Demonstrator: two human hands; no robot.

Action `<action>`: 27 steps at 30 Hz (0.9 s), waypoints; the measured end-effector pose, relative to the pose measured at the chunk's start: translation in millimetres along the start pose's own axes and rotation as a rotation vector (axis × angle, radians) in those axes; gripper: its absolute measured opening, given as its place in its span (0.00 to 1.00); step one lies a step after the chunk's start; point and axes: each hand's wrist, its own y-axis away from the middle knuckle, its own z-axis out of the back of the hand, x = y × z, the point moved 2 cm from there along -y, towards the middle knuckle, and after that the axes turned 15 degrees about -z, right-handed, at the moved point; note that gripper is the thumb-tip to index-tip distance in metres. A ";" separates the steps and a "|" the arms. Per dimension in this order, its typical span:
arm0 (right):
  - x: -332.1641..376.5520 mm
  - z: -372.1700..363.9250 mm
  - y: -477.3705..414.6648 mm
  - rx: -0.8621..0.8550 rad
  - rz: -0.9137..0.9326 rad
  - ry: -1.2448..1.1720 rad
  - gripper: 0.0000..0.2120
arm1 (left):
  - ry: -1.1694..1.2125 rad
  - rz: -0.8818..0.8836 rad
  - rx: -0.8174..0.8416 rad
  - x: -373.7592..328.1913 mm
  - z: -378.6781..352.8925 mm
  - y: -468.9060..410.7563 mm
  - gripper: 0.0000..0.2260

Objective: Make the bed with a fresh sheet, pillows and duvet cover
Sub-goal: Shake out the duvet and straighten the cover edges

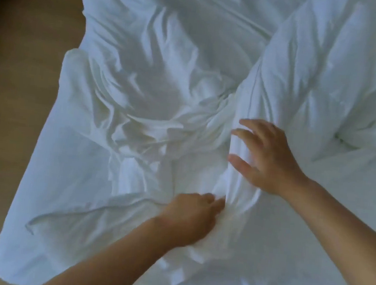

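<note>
Fingers [214, 202] of the left hand [188, 216] are curled into a bunch of white cloth and pinch it, with creases fanning out from the grip. I cannot tell whether that fold belongs to the cover [138, 118] or the duvet [328, 76]. Fingers [255, 125] of the right hand [270, 165] are spread wide and straight, holding nothing. The palm is over the duvet's near edge, but blur hides whether the tips touch it. The duvet lies puffy and heaped beyond and to the right of the right fingers. Its piped seam [253, 91] runs away from just past their tips. The cover, thin and crumpled, lies left of the right fingers and beyond the left ones. Under both spreads the sheet [67, 176], smoother, reaching well left of the left fingers. Farther left again is wooden floor [11, 112].
</note>
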 end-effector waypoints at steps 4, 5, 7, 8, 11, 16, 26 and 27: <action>-69.6 -25.4 -46.9 0.443 0.055 0.561 0.34 | -0.086 -0.121 0.303 -76.6 -32.4 -1.9 0.21; -94.6 -27.9 -36.6 0.476 0.039 0.611 0.34 | -0.117 -0.022 0.293 -74.0 -31.0 -3.6 0.21; -142.0 -21.9 2.0 0.380 -0.060 0.531 0.30 | -0.150 0.233 0.175 -55.1 -17.8 -10.2 0.20; -160.4 -17.2 27.3 0.290 -0.115 0.438 0.27 | -0.116 0.364 0.068 -48.3 -7.1 -18.1 0.20; -177.6 -7.3 125.2 0.034 -0.161 0.076 0.22 | 0.339 0.543 -0.402 -61.5 14.1 -98.5 0.39; -155.3 4.6 266.2 0.135 -0.007 -0.209 0.09 | 0.972 0.477 -0.698 -154.1 6.6 -310.8 0.52; -357.4 91.4 138.0 -0.048 -0.839 -0.082 0.48 | -0.197 -0.247 0.347 -278.6 -118.5 -290.1 0.21; -368.6 78.0 140.3 0.022 -0.897 -0.078 0.47 | -0.221 -0.224 0.419 -277.4 -123.5 -278.2 0.22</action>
